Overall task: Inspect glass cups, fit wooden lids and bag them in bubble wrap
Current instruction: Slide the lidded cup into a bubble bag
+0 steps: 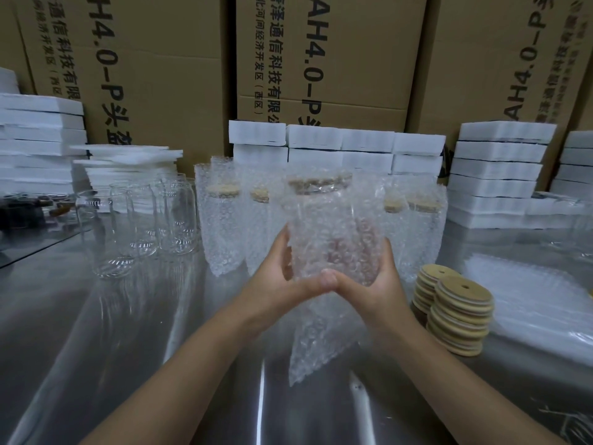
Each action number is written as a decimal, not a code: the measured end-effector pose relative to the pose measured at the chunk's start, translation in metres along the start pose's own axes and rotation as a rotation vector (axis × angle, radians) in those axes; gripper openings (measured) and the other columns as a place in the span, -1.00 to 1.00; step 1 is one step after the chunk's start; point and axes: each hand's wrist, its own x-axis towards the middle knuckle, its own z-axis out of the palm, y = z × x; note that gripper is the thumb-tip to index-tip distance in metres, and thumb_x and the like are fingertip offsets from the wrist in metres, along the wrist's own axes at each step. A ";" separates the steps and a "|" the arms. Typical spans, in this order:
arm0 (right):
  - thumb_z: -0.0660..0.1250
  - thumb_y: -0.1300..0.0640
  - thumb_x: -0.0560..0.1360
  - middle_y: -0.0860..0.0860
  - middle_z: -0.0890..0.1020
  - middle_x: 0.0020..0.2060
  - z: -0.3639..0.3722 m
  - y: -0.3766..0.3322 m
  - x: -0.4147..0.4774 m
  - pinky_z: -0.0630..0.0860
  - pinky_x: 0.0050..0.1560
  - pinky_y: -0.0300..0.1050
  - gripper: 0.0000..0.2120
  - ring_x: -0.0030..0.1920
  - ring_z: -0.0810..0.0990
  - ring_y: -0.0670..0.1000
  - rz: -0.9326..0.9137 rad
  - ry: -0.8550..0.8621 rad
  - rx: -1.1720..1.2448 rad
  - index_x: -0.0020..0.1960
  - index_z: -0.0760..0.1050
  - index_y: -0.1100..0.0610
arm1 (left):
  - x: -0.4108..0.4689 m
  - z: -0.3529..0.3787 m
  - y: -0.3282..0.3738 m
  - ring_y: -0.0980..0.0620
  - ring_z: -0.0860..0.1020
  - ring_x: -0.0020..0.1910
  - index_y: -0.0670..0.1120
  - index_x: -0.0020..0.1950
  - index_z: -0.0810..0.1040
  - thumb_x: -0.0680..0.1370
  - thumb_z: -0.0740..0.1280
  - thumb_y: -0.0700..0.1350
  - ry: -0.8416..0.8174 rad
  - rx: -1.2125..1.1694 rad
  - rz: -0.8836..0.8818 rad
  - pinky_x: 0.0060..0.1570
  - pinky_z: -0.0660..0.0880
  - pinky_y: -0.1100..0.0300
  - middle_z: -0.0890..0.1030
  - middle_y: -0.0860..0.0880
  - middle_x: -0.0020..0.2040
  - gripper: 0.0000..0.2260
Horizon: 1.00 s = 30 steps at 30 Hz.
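Both forearms bare, entering from the bottom edge and converging toward centre. Left grip (276,271) cups the left side of the bubble-wrapped cup (330,220), fingers curled round the back, thumb across the front. Right grip (382,277) mirrors it on the right side, fingers behind, thumb in front. Thumb tips touch at the cup's lower front. Wrists angled inward, palms facing each other.
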 end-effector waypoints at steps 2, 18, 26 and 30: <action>0.56 -0.05 0.15 -0.19 0.64 0.06 0.001 -0.001 0.000 0.57 0.00 -0.25 -0.32 0.10 0.63 -0.10 -0.015 0.008 0.023 0.18 0.33 -0.30 | -0.002 0.004 -0.004 0.29 0.56 0.18 0.22 0.33 0.27 0.13 0.60 0.13 -0.090 0.083 -0.010 0.02 0.50 0.41 0.61 0.31 0.15 -0.15; 0.41 -0.42 0.16 -0.33 0.35 0.32 0.003 -0.011 -0.002 0.27 0.41 -0.08 -0.21 0.36 0.31 -0.32 -0.076 0.007 0.013 0.31 0.17 -0.36 | 0.004 0.003 -0.006 0.18 0.61 0.14 0.18 0.31 0.36 0.09 0.64 0.11 0.311 0.062 0.144 0.14 0.55 0.23 0.64 0.13 0.14 -0.15; 0.25 -0.26 0.30 -0.21 0.40 0.28 0.003 -0.005 -0.002 0.30 0.38 -0.11 -0.36 0.29 0.39 -0.26 -0.085 0.050 -0.115 0.35 0.20 -0.20 | 0.022 -0.059 -0.002 0.04 0.34 0.43 -0.02 0.57 0.02 0.23 0.65 0.01 0.777 0.231 0.116 0.42 0.28 0.06 0.31 -0.07 0.50 0.10; 0.25 -0.25 0.31 -0.16 0.39 0.29 0.007 -0.001 -0.003 0.27 0.39 -0.20 -0.32 0.31 0.37 -0.26 -0.077 -0.008 -0.193 0.38 0.18 -0.13 | 0.040 -0.080 -0.017 -0.03 0.21 0.52 0.07 0.59 -0.15 0.33 0.62 -0.08 0.778 0.380 0.040 0.45 0.22 0.04 0.09 -0.04 0.59 0.12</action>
